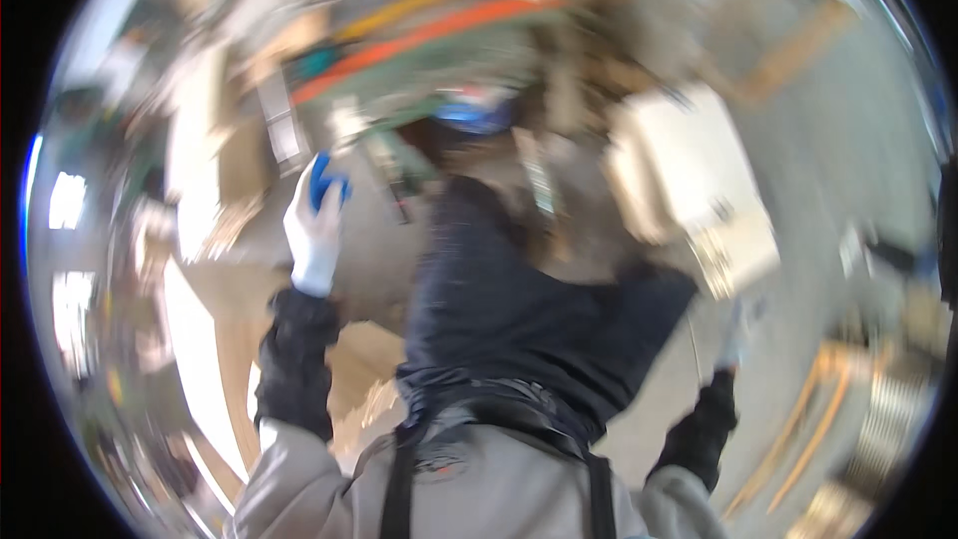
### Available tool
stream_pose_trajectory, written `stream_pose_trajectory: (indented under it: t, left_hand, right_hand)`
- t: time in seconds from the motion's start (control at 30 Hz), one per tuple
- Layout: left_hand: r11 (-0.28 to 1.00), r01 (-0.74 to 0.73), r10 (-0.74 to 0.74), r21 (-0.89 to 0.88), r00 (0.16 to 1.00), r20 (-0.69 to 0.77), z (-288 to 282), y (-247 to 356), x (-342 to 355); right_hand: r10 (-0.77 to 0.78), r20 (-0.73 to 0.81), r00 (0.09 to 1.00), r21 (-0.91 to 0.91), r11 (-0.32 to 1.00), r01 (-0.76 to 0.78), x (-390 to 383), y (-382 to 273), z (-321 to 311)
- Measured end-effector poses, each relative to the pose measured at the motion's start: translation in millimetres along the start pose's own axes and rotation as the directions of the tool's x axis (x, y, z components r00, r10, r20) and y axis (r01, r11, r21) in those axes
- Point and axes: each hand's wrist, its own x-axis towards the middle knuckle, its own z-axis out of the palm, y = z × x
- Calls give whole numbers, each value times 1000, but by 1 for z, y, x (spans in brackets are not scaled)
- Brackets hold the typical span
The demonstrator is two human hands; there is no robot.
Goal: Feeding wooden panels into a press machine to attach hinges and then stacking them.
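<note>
My left hand reaches forward on the left in a white glove. Blue shows along the inner side of its fingers and thumb, apparently the glove's palm side. Finger and thumb stand apart, and I make out nothing held between them. Nearest to it are a cardboard box and a long pale grey strip. My right hand hangs low on the right, gloved and smeared by motion, so its fingers cannot be read. Just beyond it lies a large white-and-tan carton.
An orange-red bar and a yellow bar cross the cluttered far side. Something blue lies below them. Open cardboard is beside my left arm. An orange frame stands at the lower right on the grey floor.
</note>
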Motion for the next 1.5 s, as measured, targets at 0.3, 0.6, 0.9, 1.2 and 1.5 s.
stream_pose_trajectory:
  t: [0.3,0.6,0.9,1.2,1.5]
  left_hand:
    - [543,44,383,839,876,-294,-256,-96,176]
    - [272,-92,-18,958,995,101,-264,-67,184]
    - [-21,-167,63,986,984,168,-276,-91,187]
    - [915,-403,324,-33,779,-538,-273,18,44]
    - [222,267,24,-938,960,279,-43,60,-56]
  right_hand:
    - [-270,327,905,583,812,32,-53,-346,116]
    - [-606,432,667,634,731,253,-129,-532,139]
    - [-757,501,420,729,631,267,-198,-552,148]
    - [-692,682,237,729,667,-150,-233,-586,112]
    - [-448,558,698,823,189,-536,-193,-548,126]
